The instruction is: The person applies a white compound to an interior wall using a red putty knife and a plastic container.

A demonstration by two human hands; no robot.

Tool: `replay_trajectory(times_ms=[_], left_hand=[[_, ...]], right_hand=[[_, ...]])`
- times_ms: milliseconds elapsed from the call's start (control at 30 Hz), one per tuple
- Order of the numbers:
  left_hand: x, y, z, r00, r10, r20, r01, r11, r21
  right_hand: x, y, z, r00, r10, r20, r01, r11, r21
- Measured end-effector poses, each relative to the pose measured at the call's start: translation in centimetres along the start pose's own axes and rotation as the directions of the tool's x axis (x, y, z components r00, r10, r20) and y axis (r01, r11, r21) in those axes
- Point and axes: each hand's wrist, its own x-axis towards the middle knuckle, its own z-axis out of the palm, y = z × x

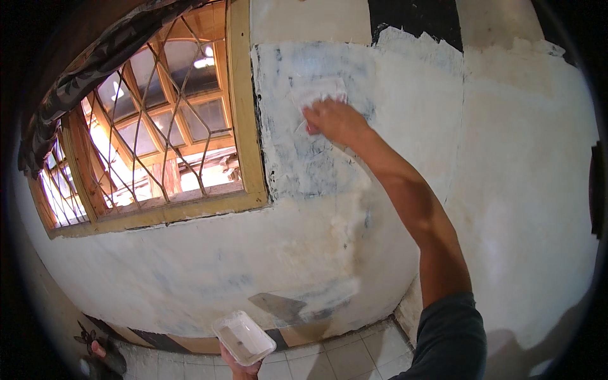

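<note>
My right hand [339,121] reaches up to the wall beside the window, its fingers closed round a putty scraper [322,86]. The scraper's pale flat blade lies against the wall and blends with its white surface; most of the grip is hidden by the fingers. Around it the wall patch [304,168] is streaked white over blue-grey. Low in the view, my left hand [239,366] holds a shallow white plastic container [247,336] from below, tilted so its inside shows. White smears coat its rim and walls.
A yellow-framed window [254,126] with a metal grille stands at the left, under a dark bunched curtain [82,76]. Bare black paint [415,19] shows at the top. Pale floor tiles [348,358] and a dark object [104,358] lie below.
</note>
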Motion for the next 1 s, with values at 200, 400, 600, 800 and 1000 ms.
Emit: replay_trajectory(times_ms=[200, 400, 600, 800, 1000], left_hand=[[-0.4, -0.5, 1.4, 0.999, -0.029, -0.033, 0.029, 1.000, 0.004], [-0.5, -0.3, 2.2, 0.999, -0.038, -0.018, 0.039, 0.999, 0.009], [-0.9, 0.4, 1.6, 0.999, 0.018, -0.027, -0.016, 0.997, 0.069], [-0.5, 1.1, 0.8, 0.998, 0.049, -0.045, -0.047, 0.998, 0.035], [0.2, 0.9, 0.5, 0.996, -0.054, 0.074, 0.058, 0.997, -0.051]], right_hand=[[-10.3, -3.4, -0.6, 0.915, -0.003, 0.402, -0.227, 0.822, 0.522], [-8.7, 5.6, -2.5, 0.533, 0.846, -0.022, -0.793, 0.508, 0.336], [-4.3, 7.0, 0.6, 0.462, 0.884, -0.073, -0.786, 0.446, 0.428], [4.7, -3.1, 3.5, 0.860, 0.510, -0.016, -0.449, 0.770, 0.453], [2.2, -9.8, -1.2, 0.983, 0.065, 0.171, -0.146, 0.844, 0.517]])
